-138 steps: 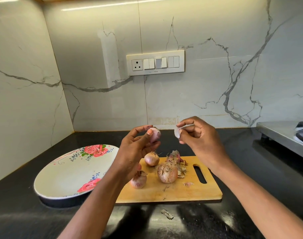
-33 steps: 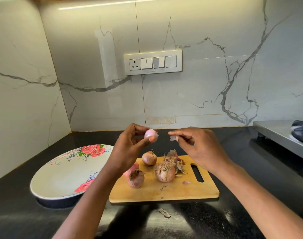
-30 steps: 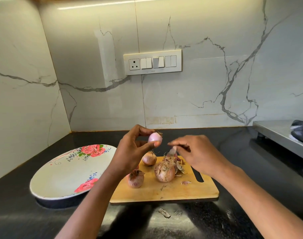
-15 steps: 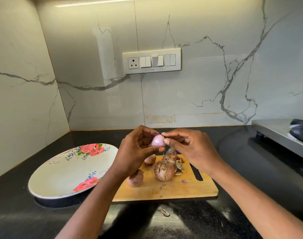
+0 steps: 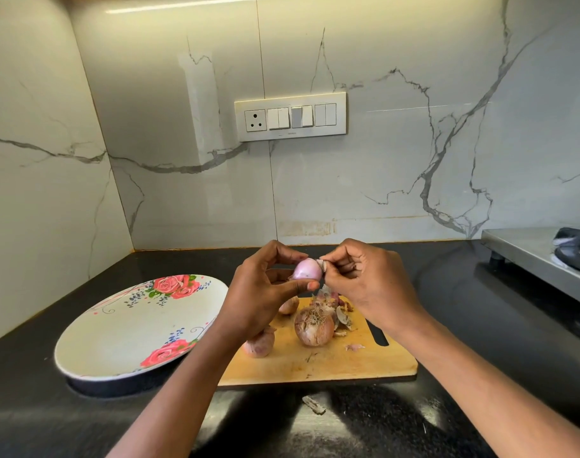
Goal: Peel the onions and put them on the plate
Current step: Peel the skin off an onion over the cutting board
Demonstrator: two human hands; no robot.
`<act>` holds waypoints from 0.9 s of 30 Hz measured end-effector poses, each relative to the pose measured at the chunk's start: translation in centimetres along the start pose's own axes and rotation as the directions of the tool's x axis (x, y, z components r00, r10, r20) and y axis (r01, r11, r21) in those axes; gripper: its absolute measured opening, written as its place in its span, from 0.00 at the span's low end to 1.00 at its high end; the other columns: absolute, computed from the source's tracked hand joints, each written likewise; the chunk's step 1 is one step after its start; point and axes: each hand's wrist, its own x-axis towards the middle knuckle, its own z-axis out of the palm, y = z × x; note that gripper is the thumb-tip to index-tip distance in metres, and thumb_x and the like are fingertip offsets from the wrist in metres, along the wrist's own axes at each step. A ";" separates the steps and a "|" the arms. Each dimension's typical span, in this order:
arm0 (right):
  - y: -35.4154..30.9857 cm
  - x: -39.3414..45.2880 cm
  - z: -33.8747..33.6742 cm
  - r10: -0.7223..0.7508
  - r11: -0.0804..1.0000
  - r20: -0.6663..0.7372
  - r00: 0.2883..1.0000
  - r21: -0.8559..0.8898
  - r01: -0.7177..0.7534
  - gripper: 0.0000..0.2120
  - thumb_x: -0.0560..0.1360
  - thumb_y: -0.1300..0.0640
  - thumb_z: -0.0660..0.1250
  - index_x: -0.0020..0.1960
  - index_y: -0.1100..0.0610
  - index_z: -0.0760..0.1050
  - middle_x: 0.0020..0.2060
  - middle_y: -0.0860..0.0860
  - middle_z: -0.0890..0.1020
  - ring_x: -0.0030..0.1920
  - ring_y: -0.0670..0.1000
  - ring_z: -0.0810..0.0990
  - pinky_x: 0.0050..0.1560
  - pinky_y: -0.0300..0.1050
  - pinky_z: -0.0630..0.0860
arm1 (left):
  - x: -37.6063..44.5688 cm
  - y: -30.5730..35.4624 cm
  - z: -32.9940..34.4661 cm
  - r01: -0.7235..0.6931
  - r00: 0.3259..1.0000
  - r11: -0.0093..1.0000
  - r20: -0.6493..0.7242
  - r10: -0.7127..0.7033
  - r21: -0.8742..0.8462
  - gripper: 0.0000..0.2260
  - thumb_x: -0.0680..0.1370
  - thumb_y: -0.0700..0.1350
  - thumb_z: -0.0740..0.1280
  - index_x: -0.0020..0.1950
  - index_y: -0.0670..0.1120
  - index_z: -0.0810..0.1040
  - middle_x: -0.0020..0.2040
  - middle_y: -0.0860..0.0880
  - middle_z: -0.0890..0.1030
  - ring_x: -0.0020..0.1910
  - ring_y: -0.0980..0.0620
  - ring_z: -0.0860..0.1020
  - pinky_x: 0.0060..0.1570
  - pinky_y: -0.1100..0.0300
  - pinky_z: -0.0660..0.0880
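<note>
- So the left hand (image 5: pixel 265 292) has a small onion (image 5: pixel 308 269) pinched between thumb and fingers, held up in the middle of the frame above the cutting board (image 5: pixel 318 358). It looks mostly bare already, smooth pale pink all round the side facing us.
- The right hand (image 5: pixel 364 282) is closed in a fingertip pinch on a little flap of skin (image 5: pixel 321 263) at the onion's right end (looks like one of the last scraps, though I can't see the far side).
- The plate (image 5: pixel 116 332), lower left with the rose print, has nothing on it. So zero onions delivered so far.
- Still on the board: a big onion (image 5: pixel 313 328) with its roots and dry skin on, another small one (image 5: pixel 258 345) peeking out under the left wrist, and a third (image 5: pixel 288 305) half hidden behind the left hand. All three look unpeeled to me.
- There's a heap of peelings (image 5: pixel 334 305) just behind the big onion, plus a stray bit (image 5: pixel 313 404) on the black counter (image 5: pixel 480 375) below the board.
- My read: first onion nearly done, then it goes left onto the plate, and three more to go. Early days.
</note>
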 end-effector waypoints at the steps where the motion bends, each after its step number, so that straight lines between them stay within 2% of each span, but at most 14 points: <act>1: 0.0 0.0 -0.1 0.004 1.000 0.011 1.000 0.009 -0.004 0.04 0.74 0.63 0.75 0.48 0.57 0.84 0.38 0.46 0.86 0.37 0.44 0.85 0.41 0.45 0.84 | 0.0 0.0 0.0 -0.001 1.000 1.000 0.001 0.001 -0.001 0.15 0.70 0.44 0.80 0.52 0.50 0.80 0.53 0.55 0.84 0.54 0.58 0.83 0.54 0.59 0.82; 6: 0.0 0.2 -0.5 0.013 1.000 0.098 0.995 0.017 -0.015 0.06 0.76 0.57 0.74 0.53 0.53 0.84 0.44 0.43 0.86 0.46 0.42 0.85 0.48 0.37 0.81 | 0.1 0.0 0.0 0.007 1.000 1.000 -0.019 -0.007 0.006 0.15 0.70 0.44 0.79 0.52 0.52 0.79 0.54 0.57 0.83 0.51 0.58 0.84 0.53 0.58 0.83; 9: -0.1 0.2 -0.6 0.001 1.000 0.117 0.993 0.011 -0.003 0.08 0.76 0.54 0.74 0.55 0.52 0.85 0.46 0.43 0.87 0.48 0.41 0.85 0.49 0.37 0.81 | 0.1 0.0 0.1 -0.010 1.000 1.000 -0.023 0.010 0.006 0.15 0.70 0.43 0.79 0.52 0.52 0.79 0.54 0.55 0.83 0.53 0.55 0.84 0.53 0.55 0.83; 13: -0.2 0.4 -0.7 0.048 0.989 0.102 0.994 0.134 -0.061 0.07 0.76 0.57 0.73 0.53 0.54 0.85 0.45 0.45 0.87 0.45 0.45 0.86 0.46 0.39 0.82 | 0.1 0.0 -0.1 -0.034 0.999 0.999 0.001 0.034 -0.033 0.15 0.71 0.43 0.79 0.53 0.49 0.79 0.54 0.53 0.83 0.56 0.55 0.82 0.54 0.55 0.83; 17: -0.5 0.1 -0.1 -0.012 1.000 0.017 1.000 -0.014 0.013 0.03 0.78 0.58 0.72 0.50 0.54 0.84 0.42 0.44 0.86 0.42 0.46 0.85 0.43 0.43 0.82 | 0.0 -0.1 0.1 -0.032 0.999 0.998 0.029 0.033 -0.049 0.14 0.72 0.42 0.79 0.53 0.48 0.78 0.54 0.53 0.83 0.57 0.53 0.82 0.55 0.53 0.83; 19: -0.7 0.0 0.3 -0.027 0.999 -0.013 1.000 -0.037 0.026 0.02 0.79 0.58 0.71 0.50 0.55 0.82 0.41 0.45 0.85 0.41 0.46 0.84 0.39 0.41 0.80 | 0.0 0.0 0.1 -0.034 0.999 0.996 0.040 0.037 -0.077 0.13 0.72 0.42 0.78 0.53 0.47 0.78 0.55 0.52 0.84 0.58 0.52 0.82 0.56 0.53 0.82; 21: -0.8 0.1 0.5 0.011 1.000 -0.035 0.999 -0.014 -0.012 0.02 0.80 0.58 0.69 0.50 0.55 0.80 0.41 0.46 0.84 0.39 0.43 0.83 0.33 0.34 0.77 | -0.1 0.2 0.0 -0.032 0.998 0.989 0.049 0.039 -0.141 0.13 0.73 0.42 0.77 0.54 0.45 0.77 0.55 0.50 0.84 0.59 0.52 0.82 0.58 0.54 0.81; 23: -1.1 0.3 0.7 0.100 0.993 -0.029 0.995 0.063 -0.098 0.03 0.81 0.57 0.67 0.50 0.54 0.80 0.39 0.46 0.83 0.36 0.40 0.82 0.33 0.31 0.75 | -0.1 0.3 0.0 -0.018 0.998 0.983 0.057 0.029 -0.183 0.13 0.73 0.43 0.76 0.54 0.45 0.77 0.55 0.49 0.84 0.59 0.51 0.83 0.58 0.55 0.81; 27: -1.0 0.6 0.8 0.283 0.915 0.023 0.959 0.293 -0.277 0.05 0.82 0.56 0.66 0.51 0.55 0.80 0.36 0.44 0.83 0.35 0.42 0.81 0.44 0.40 0.80 | -0.1 0.3 -0.1 0.013 0.999 0.980 0.055 -0.002 -0.197 0.15 0.72 0.46 0.75 0.56 0.45 0.77 0.56 0.49 0.84 0.58 0.51 0.83 0.57 0.54 0.81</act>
